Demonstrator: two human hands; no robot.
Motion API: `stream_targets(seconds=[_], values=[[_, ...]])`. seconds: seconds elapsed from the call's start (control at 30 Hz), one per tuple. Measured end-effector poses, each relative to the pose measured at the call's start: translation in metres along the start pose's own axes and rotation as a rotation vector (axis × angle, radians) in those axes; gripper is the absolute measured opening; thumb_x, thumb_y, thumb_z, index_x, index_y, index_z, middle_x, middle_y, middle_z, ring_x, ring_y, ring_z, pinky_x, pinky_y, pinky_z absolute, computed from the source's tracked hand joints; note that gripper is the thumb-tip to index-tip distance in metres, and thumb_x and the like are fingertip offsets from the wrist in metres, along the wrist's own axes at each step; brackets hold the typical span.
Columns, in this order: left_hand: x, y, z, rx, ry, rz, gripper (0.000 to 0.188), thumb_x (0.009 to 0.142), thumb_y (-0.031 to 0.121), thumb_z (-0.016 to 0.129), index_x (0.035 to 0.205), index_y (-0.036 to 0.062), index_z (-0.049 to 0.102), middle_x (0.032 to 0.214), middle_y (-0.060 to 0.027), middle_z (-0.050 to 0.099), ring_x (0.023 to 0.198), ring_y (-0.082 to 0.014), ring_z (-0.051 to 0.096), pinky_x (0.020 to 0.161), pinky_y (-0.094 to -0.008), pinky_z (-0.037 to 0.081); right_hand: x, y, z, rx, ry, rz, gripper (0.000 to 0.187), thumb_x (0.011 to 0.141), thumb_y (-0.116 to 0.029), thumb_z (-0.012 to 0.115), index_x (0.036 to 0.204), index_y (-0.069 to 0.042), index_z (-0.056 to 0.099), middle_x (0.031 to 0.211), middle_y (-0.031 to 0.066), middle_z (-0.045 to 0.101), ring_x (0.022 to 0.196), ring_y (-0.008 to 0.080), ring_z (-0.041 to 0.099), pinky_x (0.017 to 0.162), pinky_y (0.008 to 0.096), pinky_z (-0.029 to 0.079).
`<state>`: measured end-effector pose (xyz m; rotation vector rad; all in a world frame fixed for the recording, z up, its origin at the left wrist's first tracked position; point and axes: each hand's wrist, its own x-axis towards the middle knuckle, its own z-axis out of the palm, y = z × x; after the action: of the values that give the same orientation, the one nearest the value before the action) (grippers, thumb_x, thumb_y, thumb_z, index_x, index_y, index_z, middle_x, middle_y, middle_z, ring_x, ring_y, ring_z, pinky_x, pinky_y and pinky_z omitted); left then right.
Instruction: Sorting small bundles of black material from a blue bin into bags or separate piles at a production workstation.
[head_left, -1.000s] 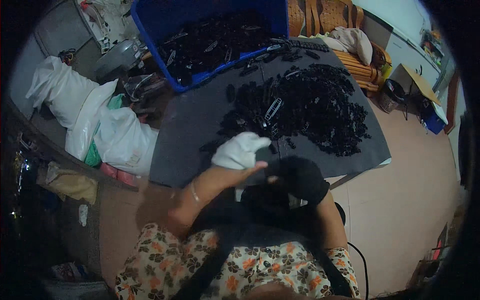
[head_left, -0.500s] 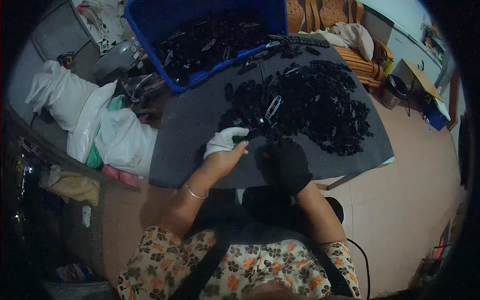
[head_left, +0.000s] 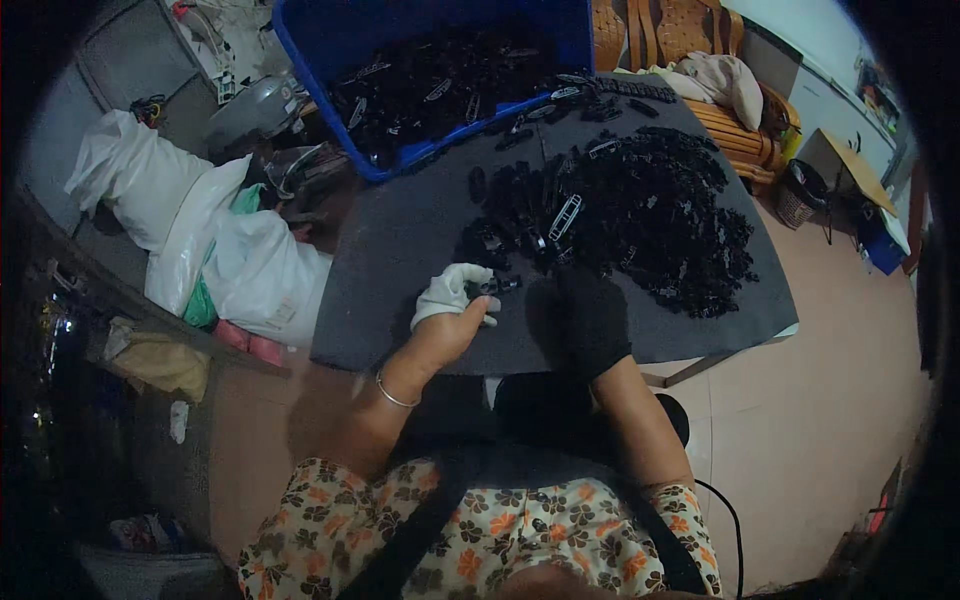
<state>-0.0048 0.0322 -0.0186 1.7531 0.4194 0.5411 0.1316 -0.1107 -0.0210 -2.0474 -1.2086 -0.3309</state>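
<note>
My left hand, in a white glove with the thumb bare, pinches a small black plastic part above the near side of the table. My right hand, in a black glove, reaches to the near edge of a heap of black plastic parts. Its fingers blend into the dark parts, so what they touch or hold is hidden. Just beyond it, a long black part with a pale outline lies slanted among the others. A looser cluster of black parts spreads to the left of the heap.
A blue bin full of similar black parts stands at the far left of the grey-covered table. White sacks lie left of the table. Behind it stands a wooden bench with a cloth; a wastebasket is at the right.
My left hand has turned a little, and the black part now shows more plainly at its fingertips. My right hand has moved slightly forward to the heap. The whole view has shifted a little.
</note>
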Motion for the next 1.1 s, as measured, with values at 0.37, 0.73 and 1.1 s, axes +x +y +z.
stream_targets(seconds=[0.37, 0.73, 1.1], values=[[-0.002, -0.005, -0.004, -0.021, -0.061, -0.012, 0.03, 0.084, -0.006, 0.047, 0.114, -0.0064, 0.046, 0.109, -0.0163, 0.054, 0.088, -0.0219, 0.062, 0.071, -0.0295, 0.055, -0.002, 0.006, -0.011, 0.005, 0.042, -0.163, 0.014, 0.072, -0.022, 0.062, 0.074, -0.008, 0.065, 0.075, 0.0135, 0.06, 0.069, 0.0318, 0.059, 0.06, 0.0414, 0.046], [-0.008, 0.017, 0.006, 0.169, -0.217, -0.051, 0.033, 0.084, -0.002, 0.05, 0.117, -0.0019, 0.05, 0.106, -0.0111, 0.059, 0.082, -0.0151, 0.061, 0.069, -0.0256, 0.053, -0.013, -0.005, -0.018, 0.215, -0.169, -0.308, 0.013, 0.073, -0.009, 0.059, 0.085, -0.004, 0.058, 0.086, 0.014, 0.059, 0.076, 0.0293, 0.058, 0.063, 0.0385, 0.048], [-0.02, 0.04, 0.013, 0.036, -0.203, -0.109, 0.028, 0.085, 0.003, 0.056, 0.112, -0.0026, 0.053, 0.095, -0.0074, 0.062, 0.075, -0.0097, 0.059, 0.066, -0.0233, 0.051, -0.018, -0.001, -0.015, 0.176, -0.054, -0.571, 0.021, 0.068, -0.005, 0.065, 0.088, -0.006, 0.058, 0.089, 0.0131, 0.059, 0.078, 0.0297, 0.058, 0.065, 0.0389, 0.048]])
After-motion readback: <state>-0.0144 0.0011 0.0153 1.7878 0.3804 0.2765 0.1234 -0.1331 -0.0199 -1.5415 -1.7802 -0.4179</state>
